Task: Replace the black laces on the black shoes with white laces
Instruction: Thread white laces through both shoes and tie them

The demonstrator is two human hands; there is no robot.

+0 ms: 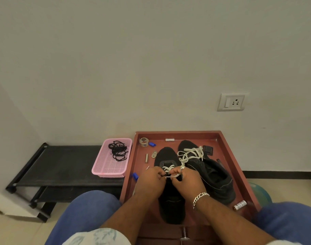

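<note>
Two black shoes stand in a red-brown tray (227,149). The near shoe (171,204) points away from me and has a white lace (168,167) crossed through its front eyelets. My left hand (152,181) and my right hand (188,181) meet over its tongue, and each pinches a part of the white lace. The far shoe (216,179) lies to the right with loose white lace loops (191,153) on top of it. The black laces (118,150) lie bundled in a pink basket (107,167) to the left.
Small items are scattered in the tray: a tape roll (143,142), blue caps (152,144), a metal pin (146,158), a small black case (208,149), a labelled tube (240,204). The pink basket sits on a low black rack (62,165). A wall socket (232,102) is above.
</note>
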